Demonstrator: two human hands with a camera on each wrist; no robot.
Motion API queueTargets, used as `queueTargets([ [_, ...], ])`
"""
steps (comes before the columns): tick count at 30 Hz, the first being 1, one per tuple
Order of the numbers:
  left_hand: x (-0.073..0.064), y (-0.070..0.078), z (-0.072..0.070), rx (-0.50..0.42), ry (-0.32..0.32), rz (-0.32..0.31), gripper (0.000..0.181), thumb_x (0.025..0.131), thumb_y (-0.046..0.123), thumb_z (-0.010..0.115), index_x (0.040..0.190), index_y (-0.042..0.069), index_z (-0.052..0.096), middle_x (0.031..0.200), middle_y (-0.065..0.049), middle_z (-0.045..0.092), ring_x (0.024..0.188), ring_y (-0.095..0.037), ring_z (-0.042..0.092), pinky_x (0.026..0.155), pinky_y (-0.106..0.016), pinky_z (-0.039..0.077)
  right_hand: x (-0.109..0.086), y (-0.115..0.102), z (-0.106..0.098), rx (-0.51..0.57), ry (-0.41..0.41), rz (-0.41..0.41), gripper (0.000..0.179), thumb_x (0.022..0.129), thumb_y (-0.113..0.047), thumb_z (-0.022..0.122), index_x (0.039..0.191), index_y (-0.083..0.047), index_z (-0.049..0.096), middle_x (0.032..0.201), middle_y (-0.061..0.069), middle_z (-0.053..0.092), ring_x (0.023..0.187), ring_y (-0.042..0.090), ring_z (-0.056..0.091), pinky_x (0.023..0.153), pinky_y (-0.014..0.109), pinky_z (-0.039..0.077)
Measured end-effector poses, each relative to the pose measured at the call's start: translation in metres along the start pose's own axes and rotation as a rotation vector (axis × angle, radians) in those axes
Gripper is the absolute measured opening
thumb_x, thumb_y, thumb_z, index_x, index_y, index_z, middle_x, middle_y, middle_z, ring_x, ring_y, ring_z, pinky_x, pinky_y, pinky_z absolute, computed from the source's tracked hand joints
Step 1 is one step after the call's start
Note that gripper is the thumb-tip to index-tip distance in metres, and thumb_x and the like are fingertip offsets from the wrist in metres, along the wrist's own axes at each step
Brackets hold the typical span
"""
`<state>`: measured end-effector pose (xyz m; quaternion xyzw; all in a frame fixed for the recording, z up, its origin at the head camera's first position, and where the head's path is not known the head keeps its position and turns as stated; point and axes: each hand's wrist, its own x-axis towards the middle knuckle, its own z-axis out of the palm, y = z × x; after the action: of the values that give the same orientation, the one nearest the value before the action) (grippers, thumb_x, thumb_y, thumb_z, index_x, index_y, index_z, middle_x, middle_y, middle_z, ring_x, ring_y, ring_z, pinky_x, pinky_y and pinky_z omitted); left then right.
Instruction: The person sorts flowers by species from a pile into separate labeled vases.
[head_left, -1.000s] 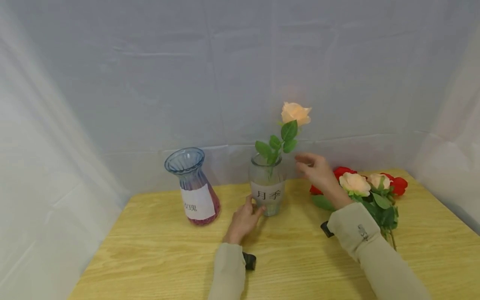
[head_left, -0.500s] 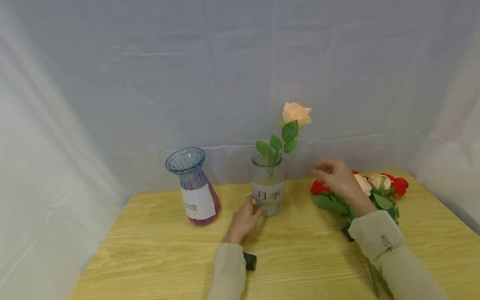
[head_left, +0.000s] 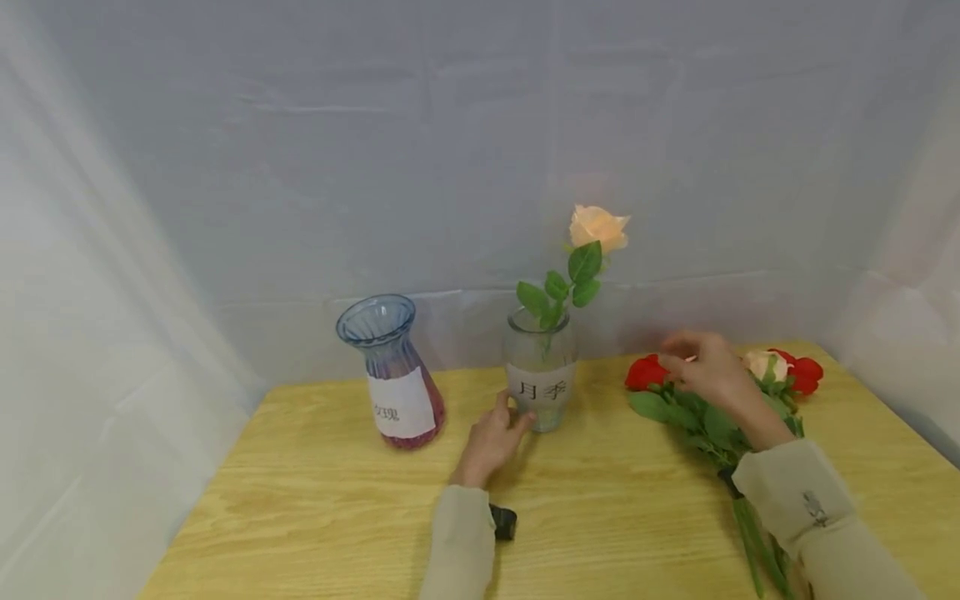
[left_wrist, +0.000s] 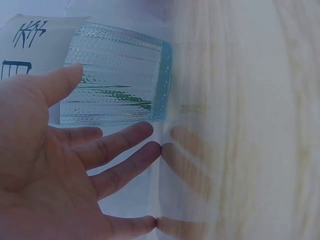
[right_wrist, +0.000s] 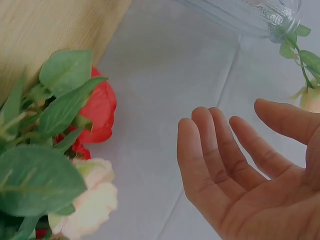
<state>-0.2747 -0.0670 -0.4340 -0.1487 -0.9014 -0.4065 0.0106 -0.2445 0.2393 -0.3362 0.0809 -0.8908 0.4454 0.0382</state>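
My left hand (head_left: 491, 442) is at the lower left side of a clear glass vase (head_left: 542, 350) with a white paper label. In the left wrist view its fingers (left_wrist: 120, 145) are spread and fairly straight beside the vase base, with the thumb (left_wrist: 65, 82) overlapping the label's edge. One peach rose (head_left: 598, 228) with green leaves stands in this vase, leaning right. My right hand (head_left: 708, 371), holding nothing, is over a bunch of flowers, its fingers loosely bent. The bunch has red roses (right_wrist: 99, 112) and peach roses (right_wrist: 90, 200), with green stems (head_left: 757, 542) pointing toward me.
A blue-and-pink glass vase (head_left: 405, 375) with a white label stands left of the clear vase. The wooden table (head_left: 330, 533) meets a pale hanging sheet (head_left: 480, 150) at the back, and white sheeting hangs at both sides.
My right hand has moved right and slightly down, away from the rose in the clear vase to over the flower bunch. The left hand stays at the vase.
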Motion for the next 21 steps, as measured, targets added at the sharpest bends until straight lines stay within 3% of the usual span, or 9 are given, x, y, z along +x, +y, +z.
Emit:
queueTargets([
  [6,0.0,0.0,0.0,-0.01,0.001,-0.006,0.062,0.105,0.031,0.055,0.148,-0.009,0.036,0.13,-0.031,0.061,0.124,-0.048,0.056,0.105,-0.06,0.039,-0.007,0.007,-0.003,-0.081,0.045,-0.007,0.034,0.102,-0.011,0.058,0.125,0.014,0.059,0.109,0.029,0.066,0.082,0.026,0.068,0.07,0.043,0.059],
  [21,0.001,0.001,0.0,0.008,0.003,0.001,0.062,0.105,0.031,0.055,0.148,-0.009,0.035,0.13,-0.032,0.061,0.124,-0.048,0.055,0.105,-0.06,0.038,-0.026,0.026,-0.016,-0.083,0.041,-0.011,0.036,0.1,-0.007,0.06,0.123,0.019,0.057,0.108,0.033,0.065,0.084,0.038,0.071,0.068,0.042,0.06],
])
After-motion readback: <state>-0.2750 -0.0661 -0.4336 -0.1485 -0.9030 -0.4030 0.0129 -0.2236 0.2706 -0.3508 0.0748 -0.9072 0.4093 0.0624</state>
